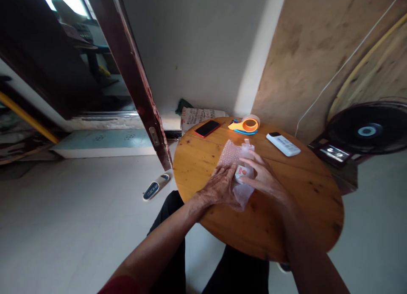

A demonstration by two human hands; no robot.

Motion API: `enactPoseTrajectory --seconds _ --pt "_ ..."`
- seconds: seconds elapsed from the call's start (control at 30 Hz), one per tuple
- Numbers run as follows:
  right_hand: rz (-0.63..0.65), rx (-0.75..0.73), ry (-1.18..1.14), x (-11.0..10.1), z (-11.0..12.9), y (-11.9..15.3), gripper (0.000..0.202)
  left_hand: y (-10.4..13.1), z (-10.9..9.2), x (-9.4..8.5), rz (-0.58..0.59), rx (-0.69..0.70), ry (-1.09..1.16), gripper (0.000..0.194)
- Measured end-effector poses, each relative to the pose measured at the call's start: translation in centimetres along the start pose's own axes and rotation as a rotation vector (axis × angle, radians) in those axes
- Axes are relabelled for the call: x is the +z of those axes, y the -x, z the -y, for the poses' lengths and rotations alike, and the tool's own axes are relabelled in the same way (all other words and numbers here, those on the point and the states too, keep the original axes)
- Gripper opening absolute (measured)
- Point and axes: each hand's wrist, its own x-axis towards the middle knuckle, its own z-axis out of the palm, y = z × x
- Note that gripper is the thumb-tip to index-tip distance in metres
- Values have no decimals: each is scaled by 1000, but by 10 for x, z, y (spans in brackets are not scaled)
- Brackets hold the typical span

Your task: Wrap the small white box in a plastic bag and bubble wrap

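A small white box (241,173) with red print lies on a sheet of bubble wrap (229,151) on the round wooden table. My left hand (221,184) rests flat on the wrap, its fingers stretched out along the left side of the box. From the right, my right hand (262,175) reaches over the wrap, thumb and fingers apart. Its thumb tip is by the lower right of the box and its fingertips are on the wrap above. Part of the box and of the wrap is hidden under my hands.
Behind the wrap, an orange tape dispenser (244,125) stands on the table (305,192). A red-edged phone (207,128) lies at the back left, a white device (282,144) at the back right. A black fan (369,128) is to the right; a slipper (155,187) lies on the floor.
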Motion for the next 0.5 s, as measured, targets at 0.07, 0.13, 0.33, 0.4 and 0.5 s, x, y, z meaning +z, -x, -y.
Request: enactPoseTrajectory --seconds 0.07,0.13,0.33,0.4,0.5 --pt "40 19 84 1 2 1 53 0 -2 -1 4 -12 -6 133" --pt "56 32 127 2 3 1 42 -1 -2 -2 16 -19 -26 131" --pt "-261 73 -235 -7 -2 -3 30 0 0 -2 56 -11 -58 132" --pt "-456 171 -370 -13 -10 -3 31 0 -1 -2 54 -6 -64 127" --pt "-624 333 -400 -21 -31 1 37 1 -2 -3 58 -1 -96 119"
